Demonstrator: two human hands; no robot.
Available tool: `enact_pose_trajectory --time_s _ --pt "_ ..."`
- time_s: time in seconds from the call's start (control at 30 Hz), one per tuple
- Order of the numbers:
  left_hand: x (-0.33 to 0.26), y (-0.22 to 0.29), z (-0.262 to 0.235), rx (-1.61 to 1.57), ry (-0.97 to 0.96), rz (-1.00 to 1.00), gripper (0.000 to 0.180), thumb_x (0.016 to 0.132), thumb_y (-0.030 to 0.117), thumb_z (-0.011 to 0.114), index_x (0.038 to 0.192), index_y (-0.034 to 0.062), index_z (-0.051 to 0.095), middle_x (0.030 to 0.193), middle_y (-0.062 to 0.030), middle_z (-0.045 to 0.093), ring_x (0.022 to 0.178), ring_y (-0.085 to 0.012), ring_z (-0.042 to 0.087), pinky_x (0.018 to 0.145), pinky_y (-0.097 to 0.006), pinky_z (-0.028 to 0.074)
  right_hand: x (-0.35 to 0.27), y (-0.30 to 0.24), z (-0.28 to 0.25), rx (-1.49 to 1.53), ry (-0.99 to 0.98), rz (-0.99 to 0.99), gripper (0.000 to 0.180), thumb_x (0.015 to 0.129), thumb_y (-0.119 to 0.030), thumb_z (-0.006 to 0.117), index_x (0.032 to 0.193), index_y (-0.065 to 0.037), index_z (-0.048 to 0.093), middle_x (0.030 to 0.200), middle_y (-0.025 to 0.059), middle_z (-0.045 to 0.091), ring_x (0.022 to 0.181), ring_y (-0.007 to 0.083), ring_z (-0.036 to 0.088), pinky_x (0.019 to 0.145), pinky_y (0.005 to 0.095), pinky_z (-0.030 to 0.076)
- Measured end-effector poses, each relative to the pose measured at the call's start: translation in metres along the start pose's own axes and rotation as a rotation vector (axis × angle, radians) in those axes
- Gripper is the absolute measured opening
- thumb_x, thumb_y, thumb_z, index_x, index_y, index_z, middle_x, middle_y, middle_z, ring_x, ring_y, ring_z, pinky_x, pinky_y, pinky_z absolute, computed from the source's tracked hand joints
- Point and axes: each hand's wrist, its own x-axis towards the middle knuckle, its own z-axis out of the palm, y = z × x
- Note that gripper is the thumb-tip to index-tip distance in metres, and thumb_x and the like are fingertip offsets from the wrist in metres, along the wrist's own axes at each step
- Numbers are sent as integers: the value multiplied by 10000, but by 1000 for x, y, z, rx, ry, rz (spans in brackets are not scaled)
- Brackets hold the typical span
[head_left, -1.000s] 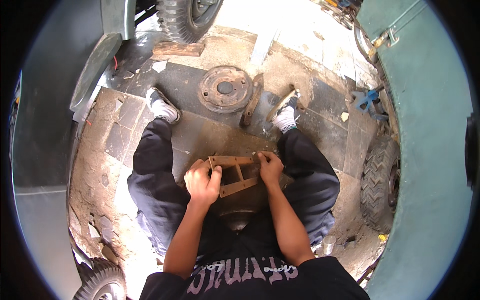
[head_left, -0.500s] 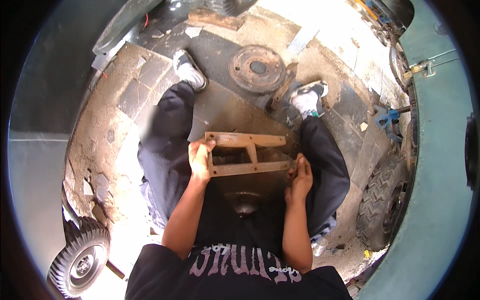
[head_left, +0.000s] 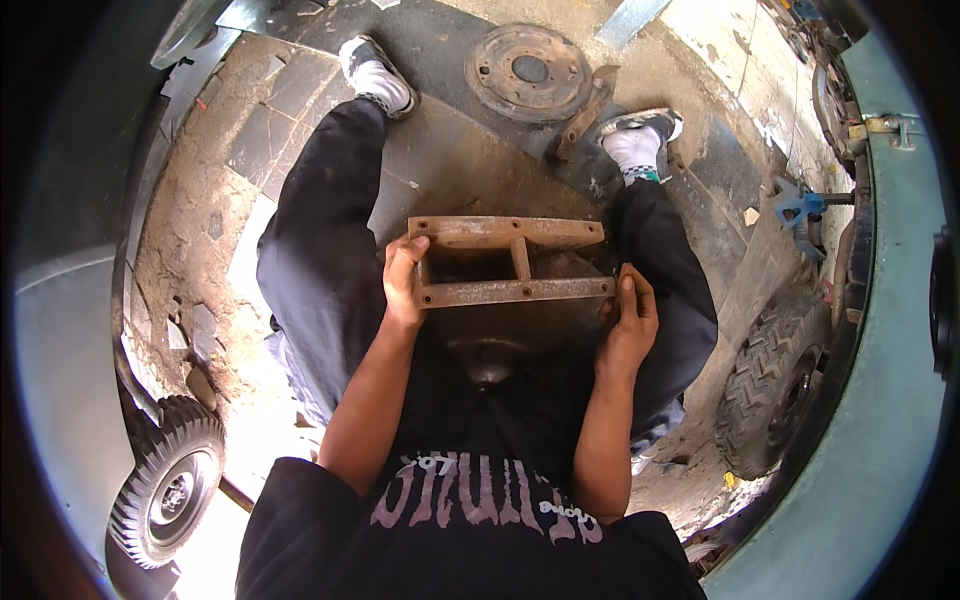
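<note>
Spanning left to right between the trousered legs (head_left: 325, 195), the brown metal frame (head_left: 515, 291) has its long axis crosswise — the left hand (head_left: 404, 280) nearer, its grip clamped on the left end — while the right hand (head_left: 632, 318) is at the near right corner, its grip impossible to tell.

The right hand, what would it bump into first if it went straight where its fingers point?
The right hand would probably meet the right trouser leg: it lies just beyond the fingers in the picture, though depth is hard to tell.
</note>
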Motion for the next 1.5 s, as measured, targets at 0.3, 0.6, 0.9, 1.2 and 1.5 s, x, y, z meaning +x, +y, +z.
enact_pose_trajectory --time_s 0.3,0.6,0.9,1.2,1.5 --pt "-17 35 20 -6 -190 1 520 1004 310 575 1292 -101 709 1256 -169 747 1202 -266 655 1104 -396 458 -4 -19 4 -203 -8 -168 213 1078 -157 748 1256 -45 775 1137 4 783 857 46 613 680 219 457" --pt "-9 78 43 245 -303 -276 692 1046 522 617 1386 -77 676 1376 -175 713 1289 -277 627 1142 -395 434 -3 -11 5 -290 -46 -217 236 1071 -146 746 1275 -33 785 1128 15 779 904 66 625 732 236 483" --pt "6 80 48 401 -482 -195 743 1017 561 628 1395 -78 670 1381 -187 704 1302 -287 615 1167 -403 421 3 4 -12 -401 -103 -190 278 1056 -242 775 1273 -69 799 1074 7 769 861 75 613 721 247 482" --pt "-28 26 39 486 -275 326 496 941 331 523 1163 -43 762 963 -249 768 879 -411 723 878 -446 557 15 44 -24 204 -194 -86 309 1079 -183 736 1361 -58 759 1106 8 754 891 84 627 770 273 506" --pt "-53 23 68 1041 -298 814 195 967 131 624 1068 111 791 1084 -114 782 1051 -333 691 966 -466 522 4 82 66 403 -302 54 195 1081 -160 742 1230 -47 798 1088 6 755 891 95 638 801 287 519"
